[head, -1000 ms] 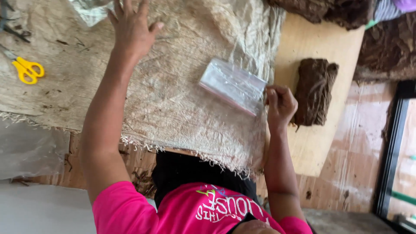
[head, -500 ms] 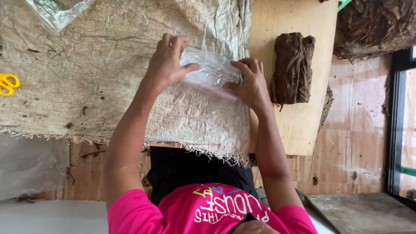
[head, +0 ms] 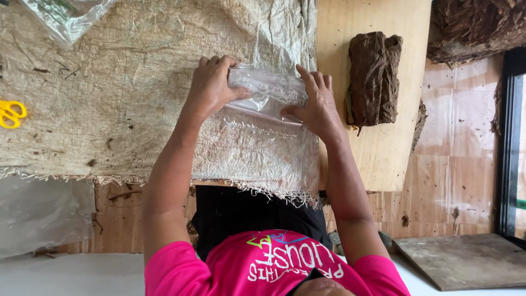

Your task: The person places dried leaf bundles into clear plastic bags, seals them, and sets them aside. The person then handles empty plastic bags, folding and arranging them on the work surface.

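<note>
A small clear plastic zip bag (head: 267, 94) lies on a woven sackcloth (head: 120, 98). My left hand (head: 211, 86) grips its left end, thumb on top. My right hand (head: 316, 105) pinches its right end, fingers spread over the plastic. Just right of my right hand, a dark brown bundle of dried leaves (head: 374, 78) rests on a pale wooden board (head: 350, 33).
Yellow-handled scissors (head: 10, 113) lie at the left edge of the cloth. Another clear plastic bag (head: 63, 15) sits at the top left. A heap of dark dried leaves (head: 474, 27) fills the top right. A clear plastic sheet (head: 38, 214) hangs at the lower left.
My left hand came down from the top of the cloth and took the bag's left end. Both hands now hold the bag, pressed a little lower on the cloth.
</note>
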